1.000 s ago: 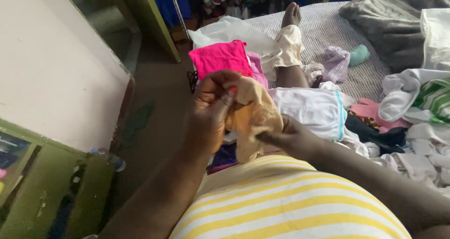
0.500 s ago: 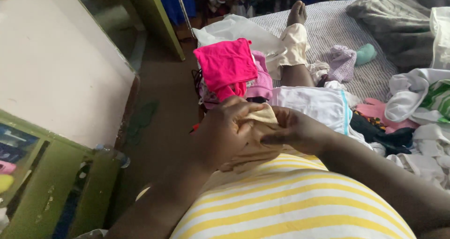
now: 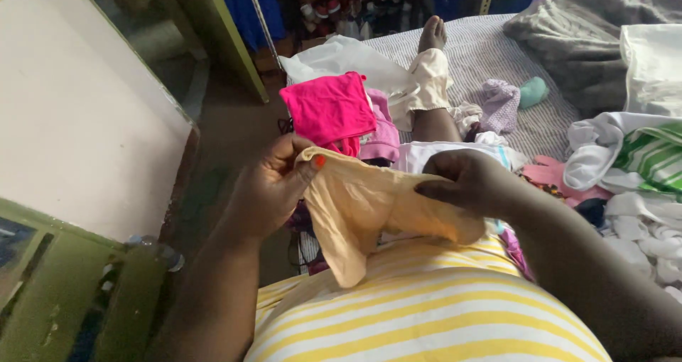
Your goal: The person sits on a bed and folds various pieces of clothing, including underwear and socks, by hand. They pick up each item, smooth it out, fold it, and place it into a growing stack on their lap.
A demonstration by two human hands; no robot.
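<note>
Left hand (image 3: 273, 188): thumb, with its red nail, presses the top edge of a peach garment (image 3: 362, 206) against the curled fingers; the pinch is closed on the cloth. Right hand (image 3: 469, 181): fingers bent over, closed on the same garment's opposite edge, fingertips pointing left. The garment is stretched between the two hands, above the lap and in front of the yellow-striped top (image 3: 426, 319); one part hangs down and touches the top. Beyond the hands, a pink stack (image 3: 330, 110) of folded clothes lies on the striped bed (image 3: 497, 49), just beside the person's outstretched leg (image 3: 430, 71). A white garment (image 3: 455, 152) lies behind the right hand. To the right, a loose pile (image 3: 632, 184) of white, green-striped and pink clothes. Far right, a grey blanket (image 3: 575, 28). To the left, a green cabinet (image 3: 78, 291) and bare floor (image 3: 227, 142).
</note>
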